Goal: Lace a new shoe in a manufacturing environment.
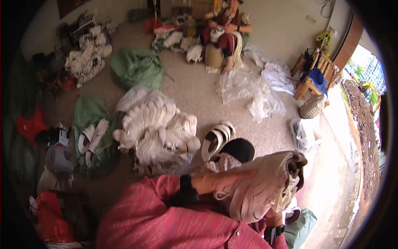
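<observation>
Just in front of the worn pink top, low and right of centre, we find a pale shoe raised clear of the floor between two bare hands. We record its long axis as slanting: the dark-lined collar faces up and to the right, and the toe, as far as we can judge, points down and to the left.

We note the governing relation as follows. The left hand meets the shoe on its left, upper flank, well apart from the collar. The right hand lies beneath and is the nearer to the laces, which hang loose on the right side.

As to pose, we observe the left forearm crossing nearly level, a black watch at its wrist; the right wrist rises from the lower edge.

We find the left hand partly closed, fingers stretched along the flank, with hold of the shoe. The right hand is largely covered by it; we see contact, but cannot tell how far its fingers are closed, nor whether they pinch a lace.
</observation>
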The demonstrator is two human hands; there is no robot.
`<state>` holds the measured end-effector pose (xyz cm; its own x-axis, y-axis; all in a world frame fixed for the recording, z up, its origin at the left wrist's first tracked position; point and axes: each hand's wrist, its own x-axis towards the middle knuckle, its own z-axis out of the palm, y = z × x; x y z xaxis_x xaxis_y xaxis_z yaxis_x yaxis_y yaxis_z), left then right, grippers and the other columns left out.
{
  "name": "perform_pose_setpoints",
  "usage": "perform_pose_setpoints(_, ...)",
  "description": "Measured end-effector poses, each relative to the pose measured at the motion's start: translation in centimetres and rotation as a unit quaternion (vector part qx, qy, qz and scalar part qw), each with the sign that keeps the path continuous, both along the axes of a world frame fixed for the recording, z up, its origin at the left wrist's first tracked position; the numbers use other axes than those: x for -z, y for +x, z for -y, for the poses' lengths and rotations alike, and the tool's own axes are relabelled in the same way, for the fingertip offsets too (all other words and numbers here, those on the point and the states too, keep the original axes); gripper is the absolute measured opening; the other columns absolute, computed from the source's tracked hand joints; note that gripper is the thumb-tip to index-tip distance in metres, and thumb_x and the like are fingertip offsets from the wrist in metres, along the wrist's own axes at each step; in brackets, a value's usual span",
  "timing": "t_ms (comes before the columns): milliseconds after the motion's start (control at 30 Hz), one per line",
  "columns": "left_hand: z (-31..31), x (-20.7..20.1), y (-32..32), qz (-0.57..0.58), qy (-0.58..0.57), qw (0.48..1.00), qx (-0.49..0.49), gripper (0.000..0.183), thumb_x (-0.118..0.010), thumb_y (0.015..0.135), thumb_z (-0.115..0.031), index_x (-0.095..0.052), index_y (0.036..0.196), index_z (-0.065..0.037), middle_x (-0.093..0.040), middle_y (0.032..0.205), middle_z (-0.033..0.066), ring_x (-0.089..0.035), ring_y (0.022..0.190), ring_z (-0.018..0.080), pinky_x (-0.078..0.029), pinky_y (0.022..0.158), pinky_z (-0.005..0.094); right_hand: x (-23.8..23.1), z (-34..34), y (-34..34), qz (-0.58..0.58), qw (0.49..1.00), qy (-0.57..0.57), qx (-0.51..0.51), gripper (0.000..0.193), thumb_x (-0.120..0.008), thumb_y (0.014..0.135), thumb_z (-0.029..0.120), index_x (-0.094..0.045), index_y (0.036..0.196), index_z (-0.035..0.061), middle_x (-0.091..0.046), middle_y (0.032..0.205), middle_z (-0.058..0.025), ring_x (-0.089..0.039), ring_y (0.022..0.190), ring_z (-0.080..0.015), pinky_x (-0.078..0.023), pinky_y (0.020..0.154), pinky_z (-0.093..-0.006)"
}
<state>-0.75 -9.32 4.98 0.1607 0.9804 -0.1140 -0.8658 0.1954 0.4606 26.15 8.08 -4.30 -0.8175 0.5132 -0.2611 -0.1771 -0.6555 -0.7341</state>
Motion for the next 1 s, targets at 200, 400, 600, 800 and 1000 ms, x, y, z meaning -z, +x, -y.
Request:
perform_pose_setpoints(200,2.5,0.6,1.2,-0.222,0.066,0.972,0.045,0.094,-0.084,0.074,-0.032,-0.031,0.146,-0.004,-0.049,0.138,0.0069,-0.044,0.127,0.0197,-0.033,0.109,0.0334,-2.2,2.0,-4.1,-0.033,0.999,-0.015,-0.035,0.058,-0.062,0.092,0.03,-0.04,0.141,0.0055,-0.053,0.135,-0.0078,-0.054,0.118,-0.0243,-0.044,0.102,-0.0382)
perform_pose_setpoints(400,1.4,0.3,0.7,-0.244,0.052,0.967,-0.06,0.081,-0.082,0.076,-0.026,-0.039,0.141,-0.003,-0.054,0.132,0.0064,-0.048,0.123,0.0189,-0.037,0.106,0.0339,-6.1,2.0,-6.4,-0.096,0.978,0.175,-0.051,0.06,-0.065,0.09,0.023,-0.039,0.141,0.0062,-0.051,0.136,-0.0065,-0.05,0.122,-0.0238,-0.041,0.105,-0.0391)
perform_pose_setpoints(600,0.9,-0.3,-0.5,-0.099,0.019,0.992,-0.076,0.077,-0.082,0.074,-0.018,-0.043,0.138,-0.003,-0.059,0.124,0.007,-0.055,0.115,0.0183,-0.045,0.1,0.0337,-8.5,1.7,-8.1,-0.095,0.975,0.195,-0.036,0.058,-0.065,0.086,0.014,-0.04,0.139,0.0049,-0.052,0.132,-0.0058,-0.05,0.122,-0.022,-0.04,0.105,-0.0372)
perform_pose_setpoints(800,1.1,0.0,-1.5,-0.142,0.084,0.982,-0.092,0.086,-0.08,0.075,-0.012,-0.031,0.146,-0.005,-0.052,0.135,0.0078,-0.051,0.122,0.021,-0.042,0.105,0.0385,-9.0,2.9,-9.0,0.052,0.951,0.291,-0.087,0.071,-0.078,0.08,0.023,-0.041,0.138,0.005,-0.054,0.133,-0.006,-0.054,0.118,-0.0233,-0.043,0.101,-0.0381)
perform_pose_setpoints(1000,2.0,0.3,-2.0,-0.106,0.054,0.986,-0.118,0.077,-0.075,0.077,-0.008,-0.036,0.143,-0.003,-0.054,0.132,0.01,-0.054,0.119,0.0213,-0.044,0.103,0.0377,-10.4,3.9,-9.5,0.023,0.944,0.311,-0.111,0.072,-0.076,0.082,0.027,-0.04,0.138,-0.0013,-0.056,0.128,-0.0095,-0.055,0.114,-0.0198,-0.044,0.097,-0.0321)
